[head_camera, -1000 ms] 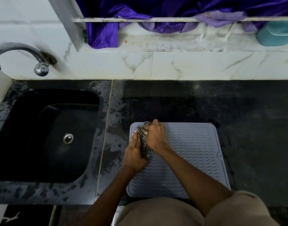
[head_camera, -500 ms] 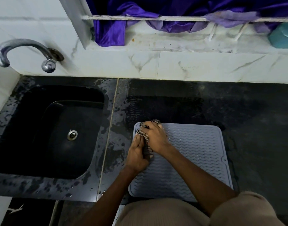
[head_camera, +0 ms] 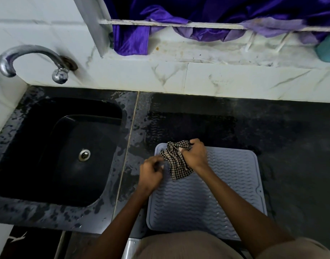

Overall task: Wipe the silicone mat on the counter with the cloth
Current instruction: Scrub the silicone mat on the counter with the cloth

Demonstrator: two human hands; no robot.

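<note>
Withdrawn toward 8 o'clock, the left hand [head_camera: 151, 172] now curls loosely, holding nothing; the right hand [head_camera: 195, 156] clutches the checked cloth [head_camera: 176, 161] at the silicone mat [head_camera: 207, 202]'s 11 o'clock corner, so one-handed wiping looks ready.

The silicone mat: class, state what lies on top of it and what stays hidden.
On the silicone mat lies a bunched checked cloth, gripped by the right hand. The left hand hovers at its left edge. The mat's near edge is covered by the person's clothing.

Right hand [head_camera: 195, 156] clenched; left hand [head_camera: 151, 172] blurred (fingers curled).
</note>
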